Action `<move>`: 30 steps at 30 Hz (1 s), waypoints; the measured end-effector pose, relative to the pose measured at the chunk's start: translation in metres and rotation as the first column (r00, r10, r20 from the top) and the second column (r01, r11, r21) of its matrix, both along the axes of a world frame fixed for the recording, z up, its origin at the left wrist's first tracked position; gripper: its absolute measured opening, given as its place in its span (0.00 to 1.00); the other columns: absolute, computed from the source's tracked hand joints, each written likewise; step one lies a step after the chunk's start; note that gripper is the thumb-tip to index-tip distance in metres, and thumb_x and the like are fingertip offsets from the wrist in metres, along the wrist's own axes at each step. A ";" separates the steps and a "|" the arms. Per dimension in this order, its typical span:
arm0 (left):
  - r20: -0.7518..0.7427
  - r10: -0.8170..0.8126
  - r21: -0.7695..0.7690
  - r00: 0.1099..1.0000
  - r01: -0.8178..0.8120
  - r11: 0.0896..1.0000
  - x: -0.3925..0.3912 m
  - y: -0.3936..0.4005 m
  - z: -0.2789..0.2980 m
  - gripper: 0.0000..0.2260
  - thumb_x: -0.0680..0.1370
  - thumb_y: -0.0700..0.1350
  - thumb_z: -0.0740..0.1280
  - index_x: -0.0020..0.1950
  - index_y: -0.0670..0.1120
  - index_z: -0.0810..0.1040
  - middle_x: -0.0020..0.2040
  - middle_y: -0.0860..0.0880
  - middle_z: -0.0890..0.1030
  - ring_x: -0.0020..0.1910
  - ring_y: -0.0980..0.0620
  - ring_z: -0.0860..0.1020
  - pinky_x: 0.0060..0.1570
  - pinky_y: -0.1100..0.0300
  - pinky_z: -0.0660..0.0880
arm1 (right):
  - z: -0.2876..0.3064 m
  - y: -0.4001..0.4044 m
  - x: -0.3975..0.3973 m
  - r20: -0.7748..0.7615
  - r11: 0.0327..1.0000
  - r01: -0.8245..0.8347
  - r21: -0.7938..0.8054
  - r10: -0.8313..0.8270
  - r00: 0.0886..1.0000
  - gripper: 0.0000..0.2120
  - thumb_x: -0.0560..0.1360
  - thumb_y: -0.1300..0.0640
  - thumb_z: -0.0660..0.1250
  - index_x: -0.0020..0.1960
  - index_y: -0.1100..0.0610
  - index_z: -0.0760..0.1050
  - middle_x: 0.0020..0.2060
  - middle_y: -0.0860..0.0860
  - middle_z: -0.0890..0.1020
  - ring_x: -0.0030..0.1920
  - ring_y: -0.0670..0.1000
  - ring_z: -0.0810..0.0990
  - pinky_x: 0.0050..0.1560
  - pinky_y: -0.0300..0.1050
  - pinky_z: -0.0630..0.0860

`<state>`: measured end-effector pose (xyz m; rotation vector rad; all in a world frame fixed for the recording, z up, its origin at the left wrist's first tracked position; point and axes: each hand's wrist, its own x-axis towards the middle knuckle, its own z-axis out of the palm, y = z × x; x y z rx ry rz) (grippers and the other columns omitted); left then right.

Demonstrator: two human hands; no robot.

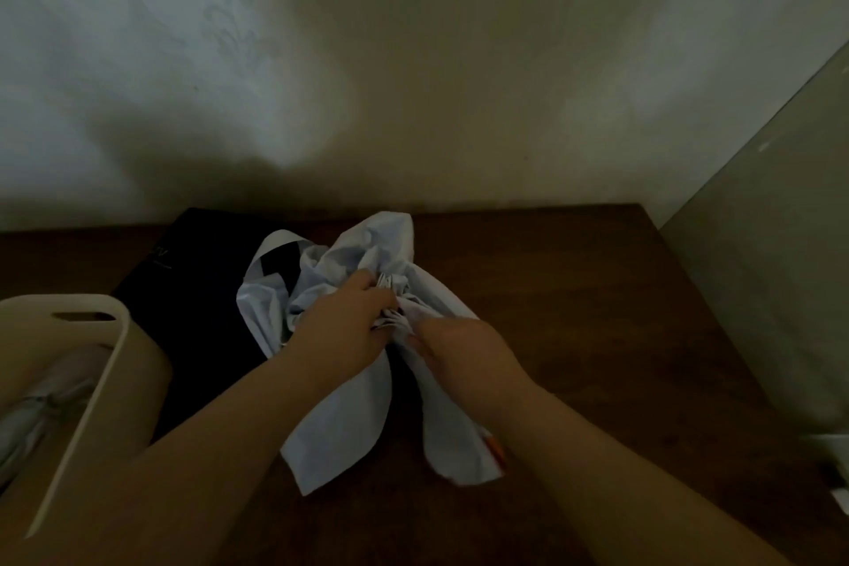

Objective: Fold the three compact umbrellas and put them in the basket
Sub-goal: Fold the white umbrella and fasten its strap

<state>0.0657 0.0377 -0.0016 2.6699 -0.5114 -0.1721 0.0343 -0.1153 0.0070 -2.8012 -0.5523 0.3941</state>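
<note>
A pale blue-white compact umbrella [367, 404] lies collapsed and crumpled on the dark wooden table [574, 290], its loose cloth spreading toward me. My left hand [340, 326] grips the bunched cloth and ribs at its middle. My right hand [455, 345] holds the cloth just to the right, fingers curled into the folds. A black umbrella [197, 313] lies flat beneath and to the left. The cream basket [99, 363] stands at the left edge, with a folded light umbrella [36, 418] inside it.
A patterned wall rises right behind the table. A pale panel [772, 290] stands at the right side. Small white objects [831, 464] sit at the table's far right edge. An orange tag [494, 446] shows on the pale umbrella near my right forearm.
</note>
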 end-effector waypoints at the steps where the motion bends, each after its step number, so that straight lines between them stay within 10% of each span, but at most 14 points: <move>1: -0.002 0.003 0.000 1.000 -0.003 1.000 0.001 0.000 -0.001 0.10 0.78 0.46 0.63 0.57 0.46 0.77 0.61 0.47 0.71 0.51 0.49 0.75 0.49 0.60 0.71 | -0.001 0.000 -0.001 -0.016 0.999 0.023 0.031 -0.023 1.000 0.10 0.83 0.55 0.55 0.57 0.57 0.73 0.44 0.56 0.79 0.44 0.53 0.78 0.39 0.38 0.64; 4: -0.016 0.004 -0.032 1.000 -0.005 0.999 0.004 0.000 -0.001 0.10 0.78 0.44 0.63 0.58 0.45 0.76 0.61 0.47 0.71 0.52 0.48 0.75 0.50 0.61 0.70 | 0.004 0.008 0.000 0.050 0.974 0.147 0.175 -0.158 0.986 0.09 0.82 0.50 0.56 0.52 0.53 0.71 0.33 0.45 0.69 0.32 0.41 0.66 0.31 0.33 0.60; 8: -0.027 -0.027 -0.051 0.999 0.026 0.998 0.006 0.006 0.002 0.10 0.77 0.42 0.63 0.58 0.46 0.75 0.57 0.47 0.72 0.47 0.53 0.71 0.46 0.65 0.66 | 0.000 0.014 0.001 0.092 0.932 0.269 0.244 -0.298 0.950 0.15 0.81 0.48 0.57 0.64 0.53 0.69 0.51 0.49 0.79 0.46 0.47 0.78 0.44 0.40 0.71; 18: -0.047 -0.023 -0.117 0.999 0.018 0.993 0.007 0.014 0.000 0.13 0.79 0.42 0.60 0.62 0.52 0.74 0.65 0.47 0.70 0.56 0.50 0.73 0.51 0.67 0.64 | -0.012 0.019 0.000 0.093 0.901 0.167 0.401 -0.222 0.971 0.10 0.80 0.55 0.60 0.44 0.60 0.74 0.36 0.46 0.68 0.33 0.42 0.65 0.35 0.30 0.62; 30: -0.137 -0.010 -0.350 0.991 -0.039 0.936 0.009 0.022 0.002 0.15 0.74 0.42 0.66 0.57 0.53 0.66 0.47 0.48 0.79 0.43 0.56 0.78 0.39 0.64 0.75 | -0.013 0.025 -0.012 -0.093 0.736 0.244 0.632 -0.240 0.966 0.11 0.76 0.66 0.63 0.56 0.62 0.80 0.58 0.51 0.74 0.55 0.40 0.70 0.56 0.23 0.65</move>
